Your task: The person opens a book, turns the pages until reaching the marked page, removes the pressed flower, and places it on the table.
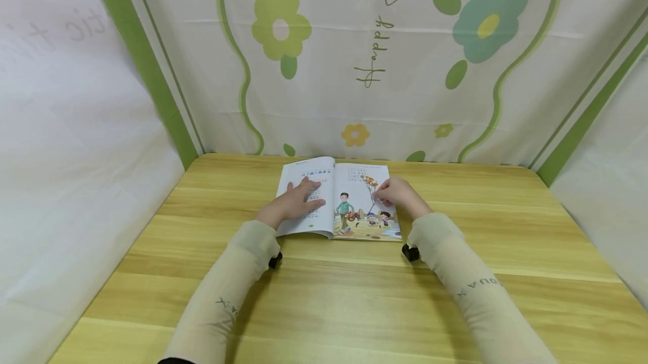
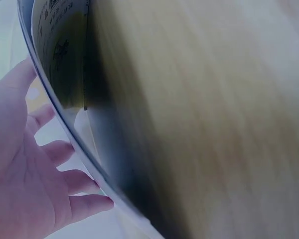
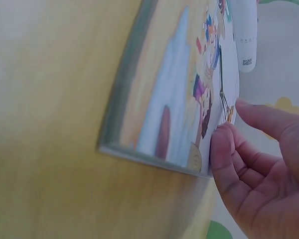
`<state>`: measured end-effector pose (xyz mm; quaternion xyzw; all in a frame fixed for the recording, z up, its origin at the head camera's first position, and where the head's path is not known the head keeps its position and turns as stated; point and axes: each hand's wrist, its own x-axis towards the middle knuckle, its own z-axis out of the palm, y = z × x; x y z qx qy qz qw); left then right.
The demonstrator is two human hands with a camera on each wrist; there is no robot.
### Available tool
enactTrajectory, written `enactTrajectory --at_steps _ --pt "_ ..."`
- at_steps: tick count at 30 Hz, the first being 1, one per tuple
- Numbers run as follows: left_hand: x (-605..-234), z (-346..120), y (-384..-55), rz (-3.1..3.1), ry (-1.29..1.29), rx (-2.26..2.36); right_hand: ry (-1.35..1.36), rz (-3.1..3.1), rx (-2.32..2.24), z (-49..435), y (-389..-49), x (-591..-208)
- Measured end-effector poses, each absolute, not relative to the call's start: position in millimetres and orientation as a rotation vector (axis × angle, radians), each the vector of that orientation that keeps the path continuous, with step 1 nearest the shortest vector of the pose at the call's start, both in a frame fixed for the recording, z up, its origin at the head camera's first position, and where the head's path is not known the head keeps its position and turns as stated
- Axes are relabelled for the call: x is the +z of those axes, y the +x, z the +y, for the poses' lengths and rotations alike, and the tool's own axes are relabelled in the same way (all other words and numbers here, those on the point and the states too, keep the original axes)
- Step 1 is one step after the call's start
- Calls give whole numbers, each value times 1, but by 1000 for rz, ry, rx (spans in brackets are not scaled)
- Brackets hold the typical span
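An open picture book point(image 1: 348, 184) lies on the wooden table, text on its left page and a drawing of a tree and several figures on its right. My left hand point(image 1: 296, 203) rests spread on the left page; in the left wrist view its fingers point(image 2: 82, 181) stretch against the curved page, whose lower edge bows up off the table. Bent fingers of my right hand point(image 1: 397, 194) touch the right page by the drawn tree, near the outer edge. Its thumb and forefinger point(image 3: 222, 144) are apart in the right wrist view, with no lifted page visible between them.
The wooden table point(image 1: 334, 302) extends around the book on all sides. A white curtain point(image 1: 324, 99) with printed flowers hangs behind it, with white fabric sides at left and right. Black wrist devices point(image 1: 411, 252) sit beneath both cuffs.
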<state>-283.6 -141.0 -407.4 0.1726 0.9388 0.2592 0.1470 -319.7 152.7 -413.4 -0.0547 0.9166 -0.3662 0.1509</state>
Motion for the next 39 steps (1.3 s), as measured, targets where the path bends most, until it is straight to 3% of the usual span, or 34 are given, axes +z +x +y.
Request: enactTrajectory --at_steps 19,39 --pt "-407 -138 -280 2689 456 761 -110 2663 -886 152 -329 -410" --pt "-408 -140 -281 2686 460 753 -35 2453 -1176 172 -329 -414"
